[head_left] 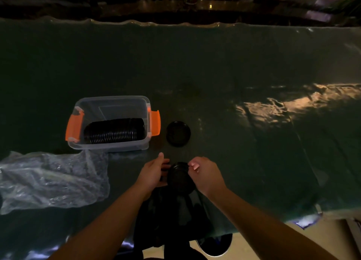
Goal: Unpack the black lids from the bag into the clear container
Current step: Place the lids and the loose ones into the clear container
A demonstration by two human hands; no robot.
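I hold a stack of black lids [180, 178] between both hands near the table's [214, 64] front edge, about midway along it. My left hand [153, 173] cups the stack's left side, thumb pointing up and away from me; my right hand [205, 174] closes over its right side with the fingertips pinched at the top rim. So each grip is closed on the same stack. Below the stack a dark bag [172, 216] hangs over the table's front edge, its mouth just under my hands; in the dim light I cannot tell how much of the stack is still inside it.

The clear container [111, 103] with orange latches [74, 126] sits farther back and to the left, open, with a row of black lids [115, 130] lying on edge along its near wall. One single lid [178, 133] lies flat on the table just beside the container's right latch. A crumpled clear plastic bag [52, 179] lies toward the table's front left corner, touching the container's near side.
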